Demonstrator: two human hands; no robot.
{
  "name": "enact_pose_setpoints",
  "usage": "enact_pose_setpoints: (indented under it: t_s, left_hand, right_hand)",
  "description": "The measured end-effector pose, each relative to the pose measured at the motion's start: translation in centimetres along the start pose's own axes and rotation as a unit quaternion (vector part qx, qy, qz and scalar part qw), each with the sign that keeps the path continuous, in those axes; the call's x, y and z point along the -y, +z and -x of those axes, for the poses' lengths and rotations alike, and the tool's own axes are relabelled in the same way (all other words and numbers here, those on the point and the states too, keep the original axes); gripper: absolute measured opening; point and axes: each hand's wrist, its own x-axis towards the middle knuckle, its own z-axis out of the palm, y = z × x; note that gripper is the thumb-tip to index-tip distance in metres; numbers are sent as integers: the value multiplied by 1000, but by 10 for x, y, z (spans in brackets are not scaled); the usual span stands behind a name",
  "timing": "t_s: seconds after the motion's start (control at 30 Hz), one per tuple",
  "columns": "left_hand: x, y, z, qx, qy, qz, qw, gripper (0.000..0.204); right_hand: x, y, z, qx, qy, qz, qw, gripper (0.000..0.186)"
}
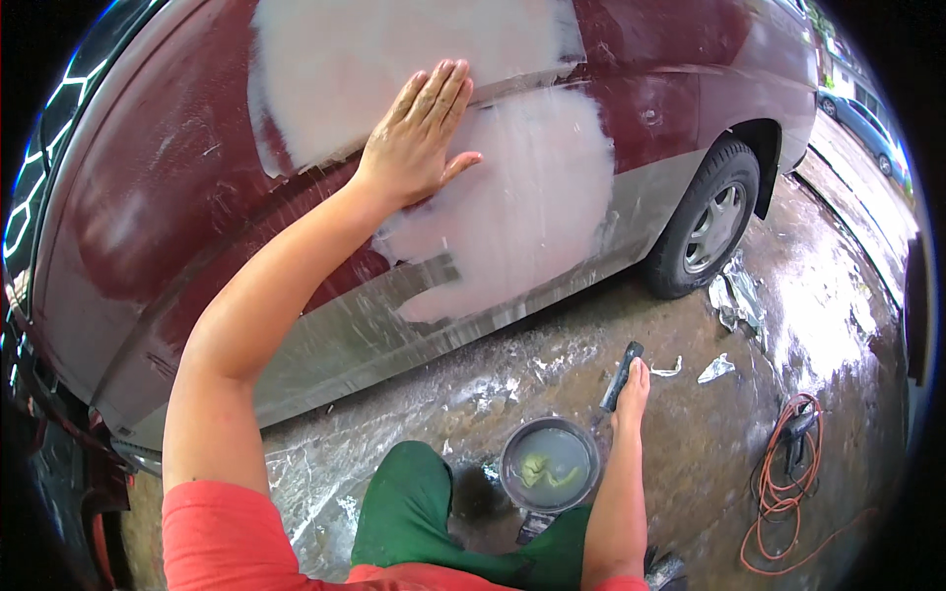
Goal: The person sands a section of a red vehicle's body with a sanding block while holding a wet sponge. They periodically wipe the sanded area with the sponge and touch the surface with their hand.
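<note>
My left hand (419,138) lies flat against the side of a dark red and grey van (655,113), fingers stretched out and thumb apart. Under and around it spreads a large pale pinkish filler patch (542,187), wet, with whitish streaks running down the panel. Low on the right, my right hand (632,392) is closed around a dark, narrow block (621,376) that looks like a sanding block, held away from the van. Between my knees and that hand stands a round basin (508,483) of cloudy water, with a yellow-green cloth (544,473) in it.
The van's wheel (714,222) stands to the right of the patch. Crumpled sheeting (737,294) and a white scrap (716,368) lie on the wet floor (690,473). An orange coiled cord (778,497) with a black tool (796,433) lies at right. A blue car (867,128) is parked beyond.
</note>
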Motion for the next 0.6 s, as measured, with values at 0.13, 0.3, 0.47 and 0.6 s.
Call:
enact_pose_setpoints:
  t_s: [0.13, 0.3, 0.47, 0.6]
  left_hand:
    - [4, 1, 12, 24, 32, 14, 999, 88]
    - [25, -6, -59, 44, 140, -68, 987, 82]
    - [28, 17, -139, 11, 249, -32, 968, 85]
    - [32, 15, -141, 14, 271, -32, 962, 85]
  right_hand:
    - [4, -4, 4, 17, 20, -23, 999, 57]
    - [7, -3, 10, -16, -3, -24, 1000, 54]
    - [5, 5, 10, 2, -17, -30, 999, 49]
    - [8, 11, 13, 0, -26, -8, 1000, 45]
